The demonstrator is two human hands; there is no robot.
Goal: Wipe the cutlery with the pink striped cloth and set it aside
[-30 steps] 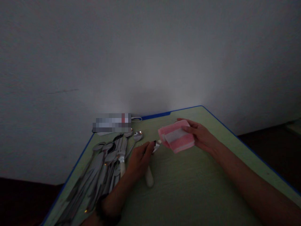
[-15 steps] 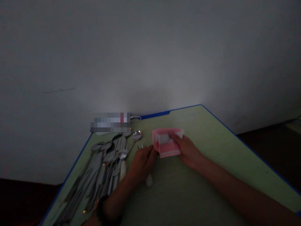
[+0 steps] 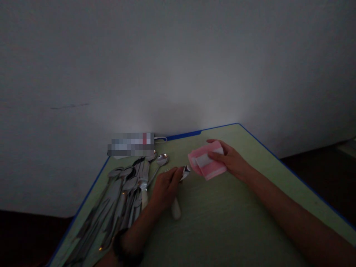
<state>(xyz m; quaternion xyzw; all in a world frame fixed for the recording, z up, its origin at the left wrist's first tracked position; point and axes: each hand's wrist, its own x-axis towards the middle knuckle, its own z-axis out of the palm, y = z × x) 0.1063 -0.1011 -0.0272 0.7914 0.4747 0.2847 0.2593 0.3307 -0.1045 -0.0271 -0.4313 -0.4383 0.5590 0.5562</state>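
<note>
My left hand (image 3: 166, 185) is closed on a spoon; the shiny bowl of the spoon (image 3: 186, 171) sticks out past the fingers to the right. A fork with a pale handle (image 3: 175, 210) lies on the table beneath that hand, mostly covered by it. Off to the right, my right hand (image 3: 228, 157) grips a folded pink-and-white cloth (image 3: 209, 168), thumb on top. A small gap separates cloth and spoon. Left of my left hand, another spoon (image 3: 162, 160) rests on the table beside a pile of metal cutlery (image 3: 122, 196).
The light green table (image 3: 267, 196) has a blue edge and stands against a grey wall (image 3: 178, 66). At the back left lies a blurred-out object (image 3: 130, 144) with a white cord loop (image 3: 161, 139). The cutlery takes up the table's left side.
My right hand has drawn the cloth to the right, off the spoon, and the spoon's bowl now shows. My left hand has stayed nearly in place.
</note>
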